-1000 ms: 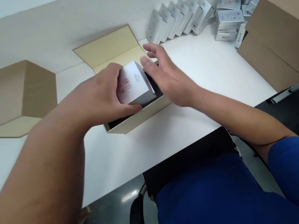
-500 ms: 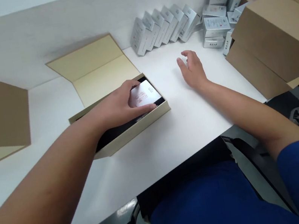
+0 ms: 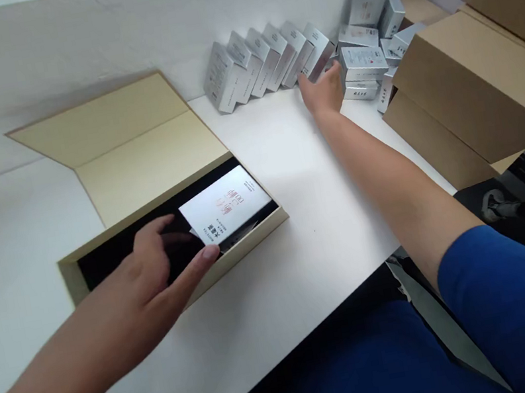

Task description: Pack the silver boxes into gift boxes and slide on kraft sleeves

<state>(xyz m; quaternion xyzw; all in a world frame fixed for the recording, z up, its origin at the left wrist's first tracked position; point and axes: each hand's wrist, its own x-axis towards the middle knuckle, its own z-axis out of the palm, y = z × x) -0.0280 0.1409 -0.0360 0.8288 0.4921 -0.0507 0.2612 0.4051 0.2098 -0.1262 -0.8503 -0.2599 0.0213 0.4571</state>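
One small box (image 3: 226, 206) lies in the mostly bare gift box (image 3: 250, 242) beside the spread left hand (image 3: 154, 268); the right hand (image 3: 322, 89), grip unclear, touches the row of boxes (image 3: 265, 62) at one o'clock.

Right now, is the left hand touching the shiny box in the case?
Cannot tell. Head view: the left hand has a fingertip beside the shiny box; no plain contact or gap.

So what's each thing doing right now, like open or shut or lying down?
Gold box, open, lid flipped back.
White box, lying flat in the gold box's right end.
Left hand, open, fingertips at the white box's edge.
Right hand, stretched out, touching the silver row's end; grip unclear.
Silver row, boxes leaning on each other.
Silver pile, jumbled.
Carton, flaps apparently open.
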